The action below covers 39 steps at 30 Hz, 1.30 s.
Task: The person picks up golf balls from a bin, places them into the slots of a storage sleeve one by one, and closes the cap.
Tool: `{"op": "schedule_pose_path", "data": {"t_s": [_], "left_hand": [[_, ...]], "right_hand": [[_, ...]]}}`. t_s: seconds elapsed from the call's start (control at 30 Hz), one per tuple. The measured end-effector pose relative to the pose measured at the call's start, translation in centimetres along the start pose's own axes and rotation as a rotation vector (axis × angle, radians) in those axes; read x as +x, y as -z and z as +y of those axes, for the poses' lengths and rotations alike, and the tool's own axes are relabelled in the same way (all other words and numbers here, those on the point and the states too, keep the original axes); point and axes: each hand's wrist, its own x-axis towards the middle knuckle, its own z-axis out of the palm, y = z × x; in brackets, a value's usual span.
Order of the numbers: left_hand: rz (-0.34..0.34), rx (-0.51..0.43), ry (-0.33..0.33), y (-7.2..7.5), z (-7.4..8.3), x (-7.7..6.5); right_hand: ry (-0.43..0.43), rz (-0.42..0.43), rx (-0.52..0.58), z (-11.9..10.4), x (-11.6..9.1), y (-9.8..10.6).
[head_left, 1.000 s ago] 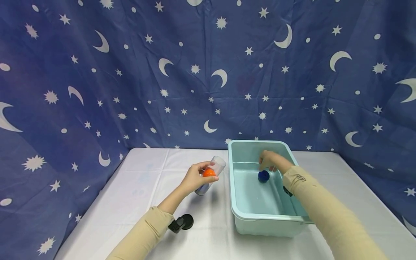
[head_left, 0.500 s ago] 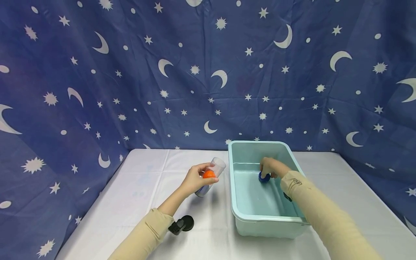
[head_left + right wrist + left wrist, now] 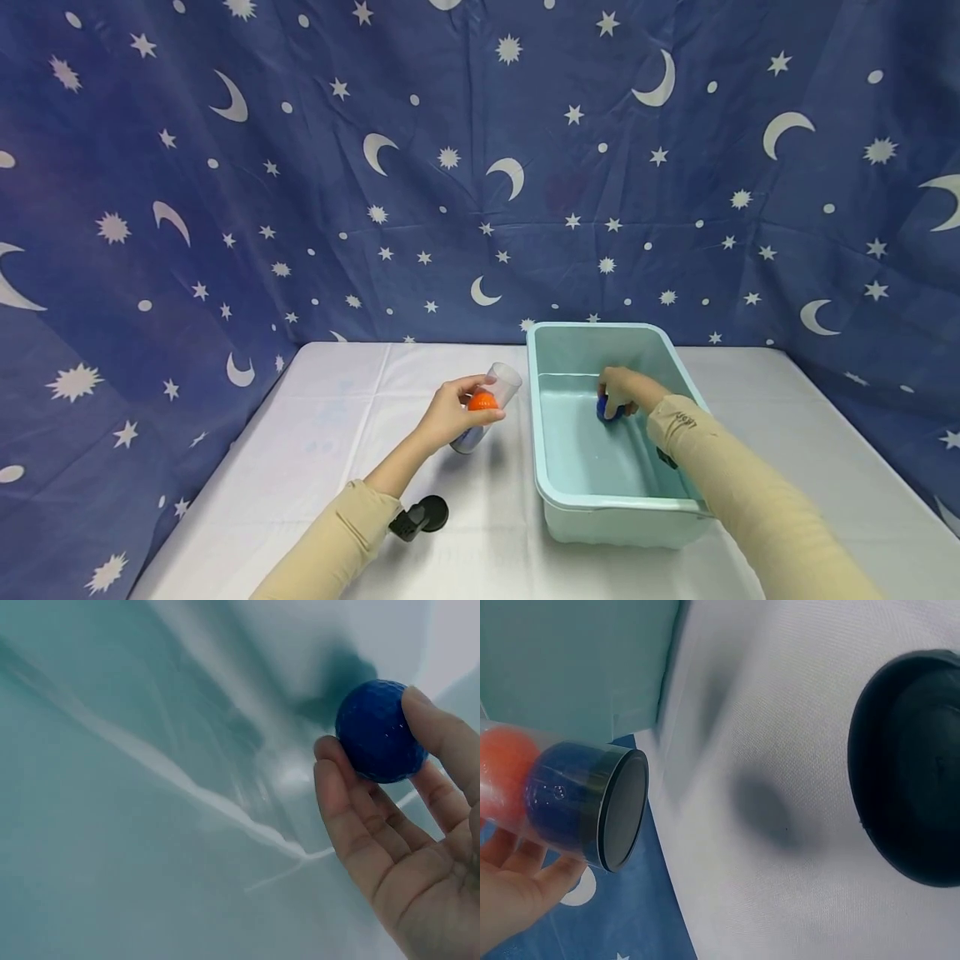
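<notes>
My left hand grips a clear plastic tube, tilted above the table left of the bin. Inside it are an orange ball and, nearer the dark-rimmed end, a blue ball. Within the light teal bin, my right hand pinches a dimpled blue golf ball between thumb and fingers. The head view shows only part of that ball, as the fingers cover it.
A round black lid is on the white tablecloth, by the left wrist's camera. A blue curtain with moons and stars hangs behind and along the sides of the table.
My right hand has lowered to the blue golf ball in the bin and taken hold of it. The left hand and the tube have stayed nearly still.
</notes>
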Motion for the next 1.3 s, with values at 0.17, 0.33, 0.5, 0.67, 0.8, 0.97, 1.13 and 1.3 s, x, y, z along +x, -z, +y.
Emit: {"op": "schedule_pose_path", "data": {"t_s": [0.17, 0.33, 0.5, 0.67, 0.8, 0.97, 1.13, 1.3], "left_hand": [[0.001, -0.006, -0.003, 0.1, 0.1, 0.0], [0.003, -0.010, 0.004, -0.1, 0.2, 0.0], [0.009, -0.011, 0.006, -0.2, 0.4, -0.1], [0.012, -0.002, -0.006, -0.1, 0.4, -0.1], [0.011, 0.000, -0.006, -0.1, 0.5, -0.1], [0.005, -0.007, -0.023, -0.1, 0.6, 0.1], [0.001, -0.018, -0.017, -0.1, 0.6, 0.0], [-0.007, -0.017, -0.012, -0.2, 0.6, -0.1]], "right_hand": [[0.011, 0.005, -0.003, 0.2, -0.1, 0.4], [0.010, -0.002, 0.008, 0.1, -0.3, 0.6], [0.032, 0.013, 0.038, 0.0, -1.0, 1.0], [0.077, 0.000, 0.141, -0.1, -1.8, 1.5], [0.119, -0.026, 0.227, -0.3, -2.4, 2.1], [0.186, -0.039, 0.321, -0.5, -3.0, 3.1], [0.239, -0.038, 0.391, -0.8, -3.5, 3.7], [0.270, -0.024, 0.482, -1.0, -4.0, 4.1]]}}
